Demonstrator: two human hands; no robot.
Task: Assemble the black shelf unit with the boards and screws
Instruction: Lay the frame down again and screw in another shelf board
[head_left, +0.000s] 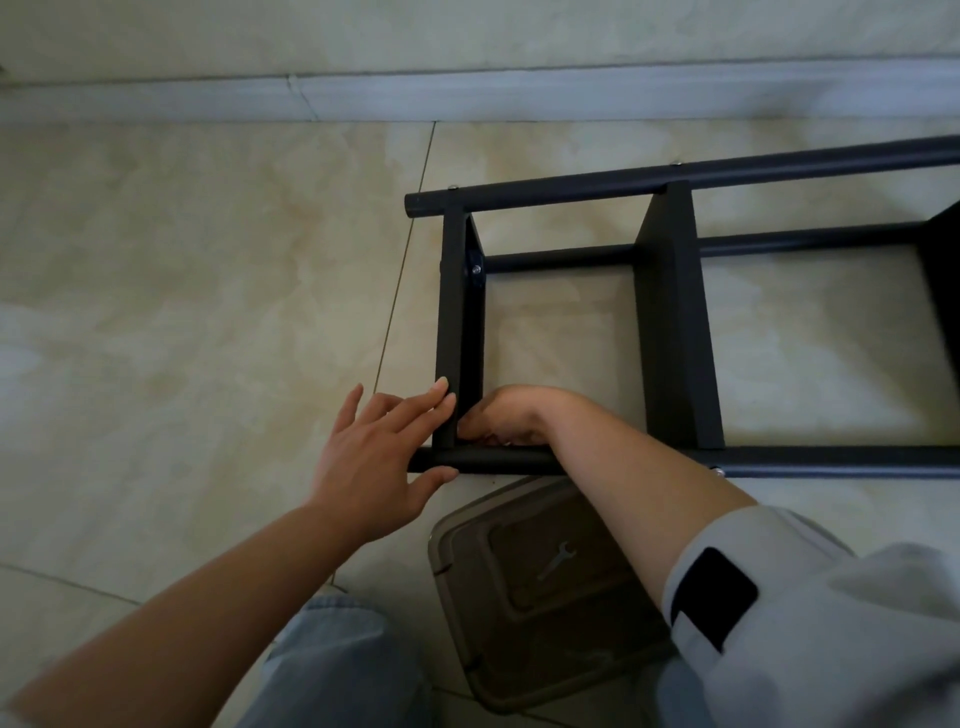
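Observation:
The black shelf unit (670, 317) lies on its side on the tiled floor, its round poles running left to right and several flat boards standing between them. My left hand (379, 447) rests with straight fingers on the end board (460, 322), its thumb under the near pole (498, 460). My right hand (506, 418) reaches inside the frame at the corner where the end board meets the near pole, fingers curled; what they hold is hidden. Silver screw heads show on the far pole and at the end board's middle (475, 269).
A brown plastic tray (467, 551) with a small silver wrench (558, 558) in it sits on the floor under my right forearm. My knee in blue jeans (343, 665) is at the bottom. A grey skirting board (467, 96) runs along the wall behind.

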